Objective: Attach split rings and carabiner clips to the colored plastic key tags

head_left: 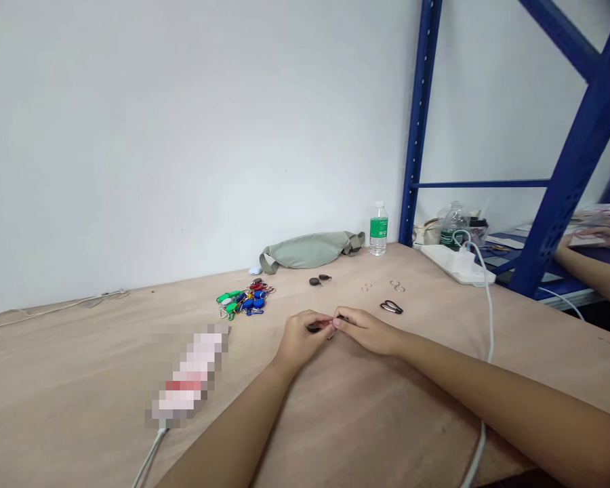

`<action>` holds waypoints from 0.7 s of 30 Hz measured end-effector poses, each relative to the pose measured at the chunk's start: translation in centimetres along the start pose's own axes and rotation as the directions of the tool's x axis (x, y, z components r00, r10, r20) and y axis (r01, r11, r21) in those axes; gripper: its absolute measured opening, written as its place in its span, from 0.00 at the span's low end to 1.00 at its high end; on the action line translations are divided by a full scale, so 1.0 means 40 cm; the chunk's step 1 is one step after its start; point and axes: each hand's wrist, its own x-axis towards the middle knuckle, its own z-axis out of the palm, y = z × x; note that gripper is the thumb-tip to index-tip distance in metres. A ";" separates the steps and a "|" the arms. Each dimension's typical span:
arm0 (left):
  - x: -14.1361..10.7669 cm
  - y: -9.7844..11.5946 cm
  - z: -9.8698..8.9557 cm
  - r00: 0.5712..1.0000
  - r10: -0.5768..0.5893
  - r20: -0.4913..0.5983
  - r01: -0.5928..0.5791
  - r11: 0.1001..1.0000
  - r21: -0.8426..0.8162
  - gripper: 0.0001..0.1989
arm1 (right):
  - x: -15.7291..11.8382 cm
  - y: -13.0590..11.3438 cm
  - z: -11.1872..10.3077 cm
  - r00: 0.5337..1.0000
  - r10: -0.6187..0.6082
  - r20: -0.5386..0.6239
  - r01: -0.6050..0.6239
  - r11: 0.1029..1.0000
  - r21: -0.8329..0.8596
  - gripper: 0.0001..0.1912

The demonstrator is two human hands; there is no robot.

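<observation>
A small dark key fob [314, 328] lay pinched in the fingertips of the left hand [301, 339], just above the plywood table [411, 359]. The right hand [367, 331] met it from the other side, its fingers [343, 322] pressed together on a thin dark piece [341, 317]. A glint of a metal split ring [331, 334] showed between the two hands, though the fingers hid how it joined the fob. The fob looked light, stiff and small enough to slip, and the ring looked springy, so both seemed best held by their edges between fingertip and thumb.

Ahead of the fingers lay two more dark fobs [319, 280], two pairs of small rings [381, 287] and two black clips [391, 307]. Further left of the fingers sat a heap of coloured key tags [245, 298], too tangled to count. Beyond the fingers were one sage waist bag [310, 249] and one water bottle [379, 229]. To the right stood a white power strip [457, 264], a second bottle [454, 227] and blue shelving [421, 122], with a co-worker's arm [590, 271] past it.
</observation>
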 end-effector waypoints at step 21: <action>-0.002 0.001 -0.004 0.982 0.186 0.003 -0.181 0.950 0.253 0.04 | -0.007 -0.013 0.001 0.991 -0.030 0.132 0.026 0.999 0.027 0.13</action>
